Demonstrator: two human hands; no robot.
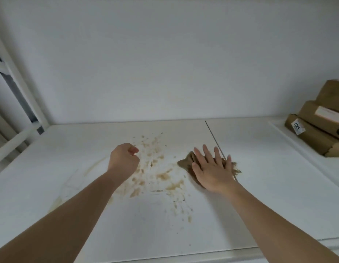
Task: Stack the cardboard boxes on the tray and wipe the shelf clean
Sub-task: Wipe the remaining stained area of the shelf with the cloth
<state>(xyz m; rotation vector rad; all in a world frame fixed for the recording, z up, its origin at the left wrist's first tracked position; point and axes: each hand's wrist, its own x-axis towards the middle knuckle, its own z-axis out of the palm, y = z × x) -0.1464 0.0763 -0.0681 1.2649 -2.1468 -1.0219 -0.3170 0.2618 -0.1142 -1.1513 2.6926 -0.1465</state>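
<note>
My right hand (212, 168) lies flat on the brown cloth (185, 162), fingers straight and spread, pressing it to the white shelf (269, 186) rather than gripping it. My left hand (124, 160) hangs over the shelf in a loose fist with nothing in it that I can see.

What the next stroke turns on, as I judge it: the brown stains (159, 175) lie to the left of my flat right hand, between it and my left fist, starting just beside the cloth's left edge. The patch runs from far behind my fingertips down toward my body, so its long axis is roughly front to back, and a sweep leftward across it would cover most of it. The right hand is the one already on the cloth; the left is near the stains but idle. A fainter curved smear (93, 166) sits further left, past my left wrist.

The cardboard boxes (320, 130) are well to the right of my right hand, piled on the white tray (278, 128), so the stacking looks done and the wiping is still open.

Much of the cloth is hidden under my palm. The boxes and tray are cut off by the picture's right edge, so I cannot count the boxes. A thin dark line (212, 133) runs away from under my fingers; it may be a seam in the shelf, I cannot tell.
</note>
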